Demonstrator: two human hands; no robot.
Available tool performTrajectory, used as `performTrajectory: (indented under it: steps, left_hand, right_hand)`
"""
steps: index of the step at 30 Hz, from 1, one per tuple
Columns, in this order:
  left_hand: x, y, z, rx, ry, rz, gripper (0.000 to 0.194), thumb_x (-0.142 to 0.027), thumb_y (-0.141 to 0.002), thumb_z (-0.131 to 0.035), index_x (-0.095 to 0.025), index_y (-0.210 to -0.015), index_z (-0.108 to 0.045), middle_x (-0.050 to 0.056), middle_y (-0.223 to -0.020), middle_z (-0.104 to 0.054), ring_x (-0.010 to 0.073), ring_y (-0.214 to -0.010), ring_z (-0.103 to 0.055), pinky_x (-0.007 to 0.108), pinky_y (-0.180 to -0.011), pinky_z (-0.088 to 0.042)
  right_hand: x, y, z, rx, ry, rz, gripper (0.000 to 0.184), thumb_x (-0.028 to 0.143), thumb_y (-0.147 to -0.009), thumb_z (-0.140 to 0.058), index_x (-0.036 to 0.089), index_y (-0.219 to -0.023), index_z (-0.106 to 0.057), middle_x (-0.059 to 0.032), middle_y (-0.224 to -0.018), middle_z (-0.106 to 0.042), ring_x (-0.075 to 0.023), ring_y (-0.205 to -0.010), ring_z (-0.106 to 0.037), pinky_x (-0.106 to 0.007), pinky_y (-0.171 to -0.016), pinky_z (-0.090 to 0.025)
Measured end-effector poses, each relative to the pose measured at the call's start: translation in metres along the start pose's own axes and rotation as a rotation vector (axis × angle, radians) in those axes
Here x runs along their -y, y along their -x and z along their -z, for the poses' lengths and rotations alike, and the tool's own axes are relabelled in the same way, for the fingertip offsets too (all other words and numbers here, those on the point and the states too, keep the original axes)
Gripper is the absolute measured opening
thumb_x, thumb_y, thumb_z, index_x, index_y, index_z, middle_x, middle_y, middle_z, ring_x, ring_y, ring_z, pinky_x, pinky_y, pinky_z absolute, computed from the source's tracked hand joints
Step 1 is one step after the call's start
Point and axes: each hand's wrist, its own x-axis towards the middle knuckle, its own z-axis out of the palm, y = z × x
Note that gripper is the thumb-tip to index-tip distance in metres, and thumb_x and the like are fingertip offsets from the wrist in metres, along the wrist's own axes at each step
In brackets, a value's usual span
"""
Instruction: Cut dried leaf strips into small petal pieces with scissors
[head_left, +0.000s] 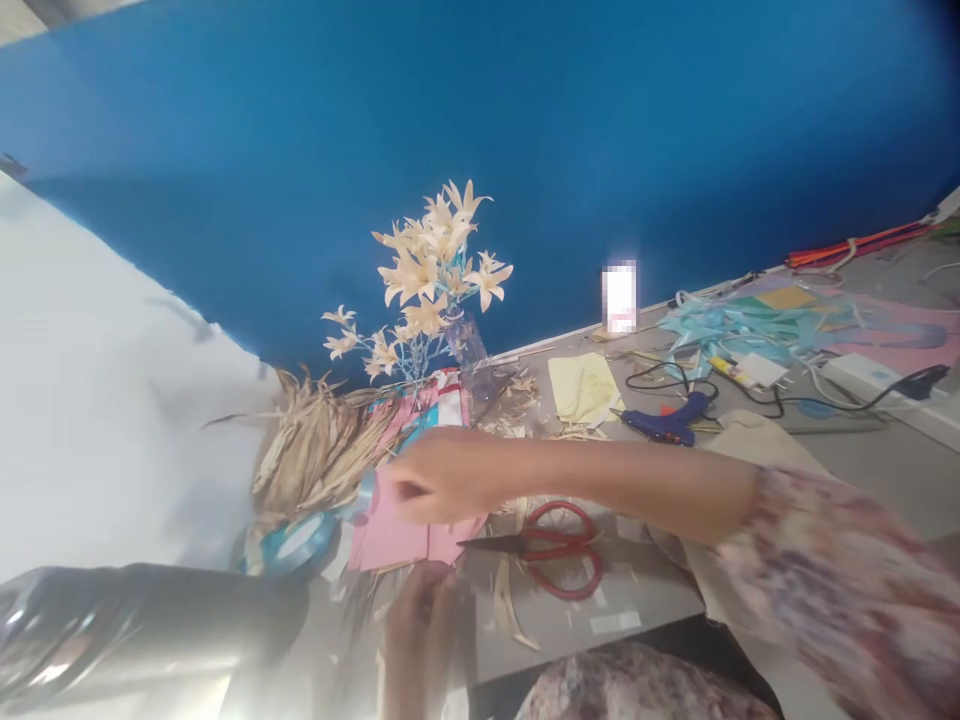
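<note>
My right hand (431, 478) reaches in from the right, its fingers curled closed over pink paper (382, 540); whatever they hold, if anything, is hidden. Below it, my left hand (421, 605) is smeared by motion near the paper's lower edge, and its fingers do not show clearly. Red-handled scissors (559, 548) lie just right of both hands, blades pointing left. To the left are a bundle of dry husks (311, 450) and a roll of light blue ribbon (304, 543). Behind the hands, cream husk-like flowers (427, 260) stand in a clear bottle (471, 350).
A blue glue gun (667, 420) with a black cord lies on the right, beside a yellow sheet (585, 388). Further right are light blue ribbon strips (735, 325) and a white power strip (885, 385). A shiny silver cylinder (150, 625) occupies the lower left. A blue wall (562, 130) rises behind.
</note>
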Motion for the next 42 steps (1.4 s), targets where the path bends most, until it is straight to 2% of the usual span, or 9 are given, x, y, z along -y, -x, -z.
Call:
performTrajectory:
  steps: [2, 4, 6, 13, 17, 20, 24, 35, 42]
  left_hand:
    - [0.002, -0.011, -0.01, 0.017, -0.015, 0.02, 0.029, -0.047, -0.08, -0.061, -0.019, -0.077, -0.066, -0.001, -0.063, -0.06, 0.0171, -0.058, -0.054, 0.027, -0.054, -0.043]
    - [0.0, -0.018, -0.019, 0.051, 0.005, 0.023, 0.029, -0.047, -0.079, -0.058, -0.019, -0.073, -0.065, -0.001, -0.059, -0.057, 0.0164, -0.055, -0.051, 0.025, -0.051, -0.039]
    - [-0.007, -0.023, -0.027, 0.104, 0.03, 0.004, 0.03, -0.047, -0.079, -0.056, -0.019, -0.07, -0.063, -0.002, -0.056, -0.053, 0.0152, -0.053, -0.048, 0.024, -0.05, -0.036]
    - [-0.064, -0.053, -0.042, 0.25, -0.011, -0.12, 0.026, -0.044, -0.08, -0.057, -0.019, -0.074, -0.064, -0.001, -0.063, -0.058, 0.0158, -0.058, -0.051, 0.025, -0.057, -0.041]
    - [-0.085, -0.061, -0.05, 0.364, -0.011, -0.127, 0.023, -0.04, -0.081, -0.055, -0.02, -0.072, -0.061, -0.003, -0.062, -0.055, 0.0148, -0.057, -0.05, 0.024, -0.054, -0.04]
    - [-0.082, -0.059, -0.057, 0.403, 0.011, -0.097, 0.024, -0.04, -0.081, -0.055, -0.019, -0.069, -0.06, -0.003, -0.061, -0.054, 0.0142, -0.056, -0.05, 0.023, -0.054, -0.039]
    - [-0.068, -0.053, -0.063, 0.418, 0.051, -0.046, 0.027, -0.041, -0.082, -0.056, -0.019, -0.068, -0.06, -0.002, -0.061, -0.057, 0.0143, -0.057, -0.051, 0.024, -0.055, -0.04]
    - [-0.059, -0.049, -0.065, 0.496, 0.085, 0.041, 0.03, -0.047, -0.083, -0.055, -0.019, -0.072, -0.06, -0.001, -0.061, -0.059, 0.015, -0.058, -0.054, 0.024, -0.057, -0.04]
    - [-0.075, -0.052, -0.083, 0.58, 0.257, 0.095, 0.028, -0.046, -0.08, -0.059, -0.018, -0.084, -0.061, -0.002, -0.066, -0.055, 0.0137, -0.058, -0.052, 0.023, -0.055, -0.042]
  right_hand:
    - [-0.016, 0.033, -0.018, 0.176, 0.087, -0.184, 0.022, 0.023, -0.091, -0.053, 0.013, -0.077, -0.068, -0.0077, -0.074, -0.068, -0.0196, -0.068, -0.062, -0.028, -0.058, -0.041]
    - [-0.029, 0.069, -0.038, 0.234, 0.115, -0.333, 0.015, 0.03, -0.084, -0.064, 0.015, -0.082, -0.068, -0.0084, -0.08, -0.07, -0.0223, -0.072, -0.064, -0.027, -0.056, -0.036]
    - [-0.038, 0.099, -0.058, 0.252, 0.069, -0.379, 0.027, 0.035, -0.075, -0.075, 0.015, -0.091, -0.067, -0.0087, -0.087, -0.07, -0.0248, -0.076, -0.065, -0.027, -0.058, -0.037]
    - [-0.04, 0.126, -0.101, 0.055, 0.086, -0.428, 0.033, 0.027, -0.079, -0.073, 0.011, -0.106, -0.061, -0.0141, -0.104, -0.065, -0.028, -0.094, -0.061, -0.033, -0.075, -0.045]
    - [-0.05, 0.145, -0.09, -0.047, 0.057, -0.472, 0.01, 0.026, -0.093, -0.057, 0.017, -0.094, -0.062, -0.0082, -0.094, -0.065, -0.0221, -0.088, -0.06, -0.03, -0.075, -0.042]
    - [-0.073, 0.159, -0.071, -0.143, 0.128, -0.713, 0.008, 0.022, -0.093, -0.055, 0.017, -0.092, -0.061, -0.0083, -0.093, -0.065, -0.022, -0.088, -0.06, -0.029, -0.071, -0.04]
    - [-0.101, 0.161, -0.057, -0.112, 0.218, -0.869, 0.02, 0.032, -0.086, -0.067, 0.016, -0.095, -0.058, -0.0115, -0.097, -0.065, -0.0259, -0.09, -0.062, -0.029, -0.069, -0.039]
    - [-0.114, 0.153, -0.068, -0.122, 0.09, -0.866, 0.019, 0.011, -0.081, -0.054, 0.018, -0.098, -0.061, -0.0041, -0.078, -0.071, -0.0201, -0.075, -0.066, -0.026, -0.061, -0.032]
    - [-0.09, 0.159, -0.041, -0.247, -0.209, -0.718, 0.017, 0.012, -0.08, -0.051, 0.02, -0.088, -0.064, 0.0001, -0.075, -0.068, -0.0153, -0.069, -0.06, -0.022, -0.061, -0.037]
